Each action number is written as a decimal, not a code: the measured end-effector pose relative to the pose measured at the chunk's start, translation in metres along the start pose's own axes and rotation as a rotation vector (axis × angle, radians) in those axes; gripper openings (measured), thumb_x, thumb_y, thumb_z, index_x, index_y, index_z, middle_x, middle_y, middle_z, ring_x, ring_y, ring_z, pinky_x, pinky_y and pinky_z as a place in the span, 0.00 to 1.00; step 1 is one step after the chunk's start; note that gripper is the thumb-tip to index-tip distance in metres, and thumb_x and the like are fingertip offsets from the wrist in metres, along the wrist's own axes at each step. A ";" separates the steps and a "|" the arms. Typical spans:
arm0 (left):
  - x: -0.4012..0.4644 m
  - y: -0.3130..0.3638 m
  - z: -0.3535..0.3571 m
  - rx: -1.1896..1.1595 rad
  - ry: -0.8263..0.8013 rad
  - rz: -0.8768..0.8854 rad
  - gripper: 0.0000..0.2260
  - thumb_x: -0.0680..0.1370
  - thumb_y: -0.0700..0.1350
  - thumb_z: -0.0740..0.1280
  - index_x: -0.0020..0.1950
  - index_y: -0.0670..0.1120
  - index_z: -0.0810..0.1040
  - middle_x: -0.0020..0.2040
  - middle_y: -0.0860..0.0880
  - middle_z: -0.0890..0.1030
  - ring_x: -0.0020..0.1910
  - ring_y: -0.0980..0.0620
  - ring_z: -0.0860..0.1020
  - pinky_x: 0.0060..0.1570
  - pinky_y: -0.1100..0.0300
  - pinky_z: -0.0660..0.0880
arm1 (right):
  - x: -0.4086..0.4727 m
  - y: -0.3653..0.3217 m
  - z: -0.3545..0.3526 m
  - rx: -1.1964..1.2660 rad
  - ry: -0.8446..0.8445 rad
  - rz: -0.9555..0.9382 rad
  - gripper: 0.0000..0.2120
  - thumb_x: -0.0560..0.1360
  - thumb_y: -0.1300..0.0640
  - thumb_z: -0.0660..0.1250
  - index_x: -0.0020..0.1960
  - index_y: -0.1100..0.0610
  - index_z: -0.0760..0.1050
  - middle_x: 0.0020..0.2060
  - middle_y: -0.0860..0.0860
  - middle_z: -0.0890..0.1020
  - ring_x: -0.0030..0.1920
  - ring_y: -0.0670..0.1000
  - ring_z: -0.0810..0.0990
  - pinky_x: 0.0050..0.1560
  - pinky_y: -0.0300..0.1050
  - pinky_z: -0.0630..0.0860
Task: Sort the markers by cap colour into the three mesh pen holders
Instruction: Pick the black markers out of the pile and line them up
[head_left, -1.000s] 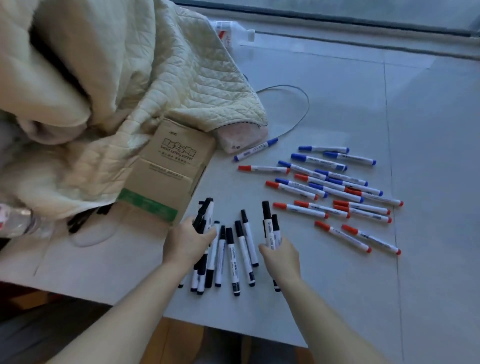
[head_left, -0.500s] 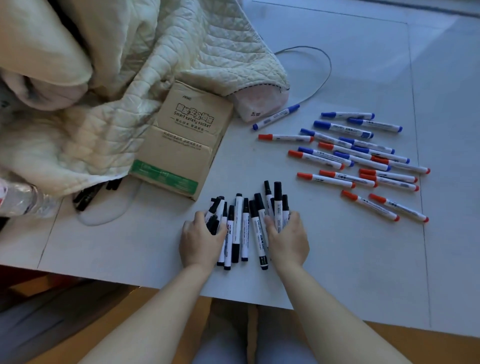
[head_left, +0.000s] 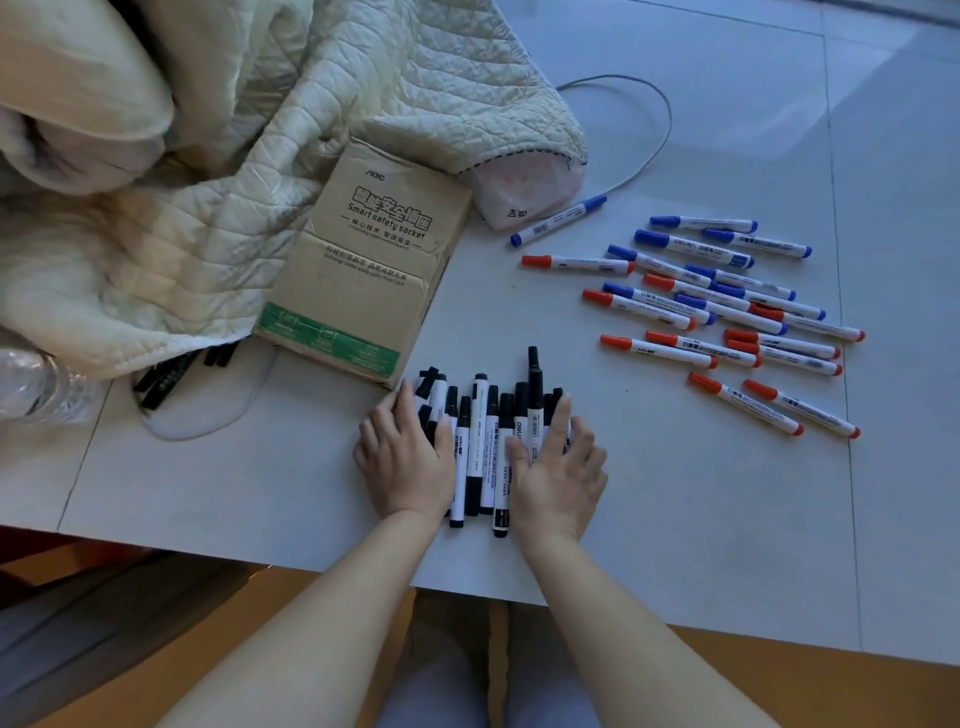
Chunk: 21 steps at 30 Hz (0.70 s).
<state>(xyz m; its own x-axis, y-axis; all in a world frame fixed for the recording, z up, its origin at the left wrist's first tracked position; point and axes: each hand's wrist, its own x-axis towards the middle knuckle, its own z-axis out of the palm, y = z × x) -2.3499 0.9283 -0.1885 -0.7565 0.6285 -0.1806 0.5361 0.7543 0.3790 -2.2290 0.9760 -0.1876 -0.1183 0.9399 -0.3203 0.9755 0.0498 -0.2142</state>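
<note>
A bundle of black-capped markers (head_left: 480, 447) lies on the white table near its front edge, caps pointing away from me. My left hand (head_left: 408, 462) presses against the bundle's left side and my right hand (head_left: 558, 467) against its right side, fingers laid over the outer markers. To the right lie several red-capped markers (head_left: 654, 351) mixed with several blue-capped markers (head_left: 691, 244), spread flat. One blue marker (head_left: 558, 221) lies apart, closer to the box. No mesh pen holder is in view.
A cardboard socket box (head_left: 363, 270) stands just behind the black markers. A cream quilt (head_left: 260, 156) covers the table's left and back. More black pens (head_left: 171, 371) poke out from under it. A clear bottle (head_left: 31, 384) lies far left; a grey cable (head_left: 660, 130) loops at the back.
My two hands have pushed the spread black markers together into one tight bundle. My view has tilted down and closer. The red and blue markers have not moved.
</note>
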 end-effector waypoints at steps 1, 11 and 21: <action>0.001 0.000 0.000 0.013 0.002 0.008 0.26 0.77 0.53 0.60 0.73 0.47 0.62 0.68 0.45 0.69 0.64 0.44 0.67 0.59 0.48 0.64 | 0.001 0.000 0.000 -0.014 -0.007 -0.003 0.35 0.76 0.36 0.47 0.75 0.50 0.37 0.71 0.53 0.55 0.64 0.54 0.58 0.62 0.50 0.61; 0.002 0.005 0.007 0.124 -0.036 0.136 0.22 0.80 0.51 0.55 0.74 0.50 0.60 0.73 0.49 0.65 0.68 0.46 0.66 0.65 0.47 0.61 | 0.005 0.007 0.003 -0.020 -0.064 -0.114 0.26 0.80 0.47 0.41 0.69 0.45 0.26 0.70 0.42 0.30 0.74 0.51 0.34 0.72 0.50 0.37; 0.003 0.003 -0.002 0.157 -0.085 0.162 0.28 0.78 0.61 0.46 0.74 0.48 0.60 0.75 0.46 0.61 0.70 0.43 0.63 0.66 0.46 0.60 | 0.002 0.009 0.008 -0.010 -0.086 -0.021 0.26 0.78 0.43 0.36 0.67 0.43 0.22 0.65 0.42 0.20 0.71 0.51 0.25 0.68 0.51 0.26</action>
<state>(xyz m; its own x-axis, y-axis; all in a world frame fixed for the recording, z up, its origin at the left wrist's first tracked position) -2.3506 0.9322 -0.1860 -0.6253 0.7524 -0.2072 0.7046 0.6584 0.2648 -2.2220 0.9759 -0.1974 -0.1536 0.9060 -0.3944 0.9745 0.0727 -0.2125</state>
